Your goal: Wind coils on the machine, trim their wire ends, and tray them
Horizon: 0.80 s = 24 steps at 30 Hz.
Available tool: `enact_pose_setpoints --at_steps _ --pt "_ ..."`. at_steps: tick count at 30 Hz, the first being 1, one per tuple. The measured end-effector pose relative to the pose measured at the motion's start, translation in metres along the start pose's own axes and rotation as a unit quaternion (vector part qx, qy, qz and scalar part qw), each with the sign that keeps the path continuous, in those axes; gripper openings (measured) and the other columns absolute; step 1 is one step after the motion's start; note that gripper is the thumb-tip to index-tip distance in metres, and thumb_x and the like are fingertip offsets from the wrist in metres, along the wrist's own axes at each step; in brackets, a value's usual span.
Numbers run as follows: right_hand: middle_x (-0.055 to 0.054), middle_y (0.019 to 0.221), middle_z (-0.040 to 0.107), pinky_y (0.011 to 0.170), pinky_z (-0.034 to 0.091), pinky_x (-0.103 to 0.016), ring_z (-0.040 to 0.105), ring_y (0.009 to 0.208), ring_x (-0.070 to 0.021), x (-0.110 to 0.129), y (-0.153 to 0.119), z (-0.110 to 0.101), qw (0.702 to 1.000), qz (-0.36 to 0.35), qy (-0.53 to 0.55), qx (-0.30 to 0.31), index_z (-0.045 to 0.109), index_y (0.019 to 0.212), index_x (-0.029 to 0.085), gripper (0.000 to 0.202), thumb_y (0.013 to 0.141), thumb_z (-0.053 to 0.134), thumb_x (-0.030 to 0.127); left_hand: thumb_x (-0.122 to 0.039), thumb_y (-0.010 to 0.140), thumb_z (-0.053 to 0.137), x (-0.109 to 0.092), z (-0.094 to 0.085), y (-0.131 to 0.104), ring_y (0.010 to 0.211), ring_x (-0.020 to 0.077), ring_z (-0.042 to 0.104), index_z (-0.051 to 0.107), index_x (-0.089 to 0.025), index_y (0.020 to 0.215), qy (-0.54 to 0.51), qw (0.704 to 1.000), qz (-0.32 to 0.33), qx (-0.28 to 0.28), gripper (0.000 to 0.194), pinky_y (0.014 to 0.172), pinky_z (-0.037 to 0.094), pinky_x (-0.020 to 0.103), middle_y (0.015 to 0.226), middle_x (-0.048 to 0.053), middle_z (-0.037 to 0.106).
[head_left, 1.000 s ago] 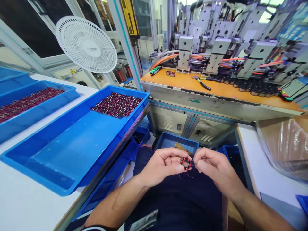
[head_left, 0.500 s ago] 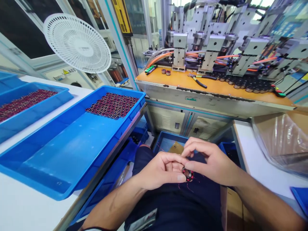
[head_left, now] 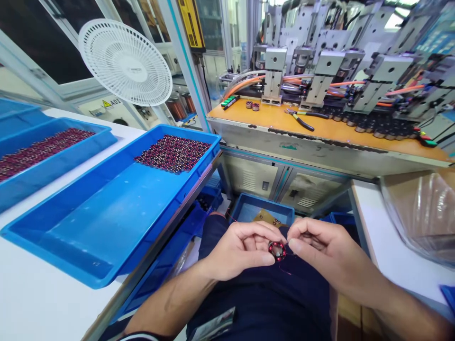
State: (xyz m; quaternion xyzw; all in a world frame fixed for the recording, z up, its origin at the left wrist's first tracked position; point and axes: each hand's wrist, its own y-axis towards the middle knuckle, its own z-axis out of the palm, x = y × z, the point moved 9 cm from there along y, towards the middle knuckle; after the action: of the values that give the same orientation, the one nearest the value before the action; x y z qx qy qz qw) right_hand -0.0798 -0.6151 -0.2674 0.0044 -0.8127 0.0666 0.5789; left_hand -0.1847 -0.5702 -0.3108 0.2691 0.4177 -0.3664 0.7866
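Note:
A small motor stator [head_left: 277,251], a dark ring with red windings, is held at its left edge between the thumb and fingers of my left hand [head_left: 241,248]. Its open face is turned up towards me, and a thin red wire end [head_left: 285,271] hangs below it. Close to the stator's right side, my right hand [head_left: 320,246] has thumb and forefinger pinched together. What lies in that pinch is too fine to make out. Both hands are above my dark-clothed lap.
On the left table, a long blue tray [head_left: 106,203] carries a block of similar stators [head_left: 174,154]. A second blue tray [head_left: 53,156] lies farther left. Ahead, an orange bench [head_left: 270,116] holds pliers [head_left: 302,121] and machine fixtures. A blue bin [head_left: 245,203] is beyond my knees.
My right hand has moved right and slightly down, off the top of the stator, and its fingers have closed into a pinch. The stator now faces up more fully.

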Motion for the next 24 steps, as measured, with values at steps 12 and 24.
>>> enact_pose_setpoints --at_steps 12,24 --pt "0.005 0.071 0.060 0.064 0.040 -0.020 0.053 0.066 -0.0087 0.015 0.002 0.006 0.993 -0.052 -0.098 0.040 0.064 0.079 0.022 0.020 0.095 0.055 0.027 -0.020 0.065 0.085 0.010 -0.001 -0.003 0.078 0.0115 0.064 0.077 -0.015 0.090 -0.059 0.997 -0.046 -0.002 0.027 0.073 0.051 0.022 0.093 0.006 0.067" --pt "0.004 0.077 0.060 0.067 0.042 -0.018 0.055 0.072 -0.0080 0.019 -0.005 0.014 0.994 -0.086 -0.047 0.044 0.061 0.081 0.021 0.019 0.097 0.052 0.025 -0.016 0.062 0.086 0.000 0.003 -0.002 0.074 0.0080 0.060 0.079 -0.023 0.096 -0.063 0.998 0.008 0.029 0.035 0.070 0.049 0.020 0.095 0.003 0.061"
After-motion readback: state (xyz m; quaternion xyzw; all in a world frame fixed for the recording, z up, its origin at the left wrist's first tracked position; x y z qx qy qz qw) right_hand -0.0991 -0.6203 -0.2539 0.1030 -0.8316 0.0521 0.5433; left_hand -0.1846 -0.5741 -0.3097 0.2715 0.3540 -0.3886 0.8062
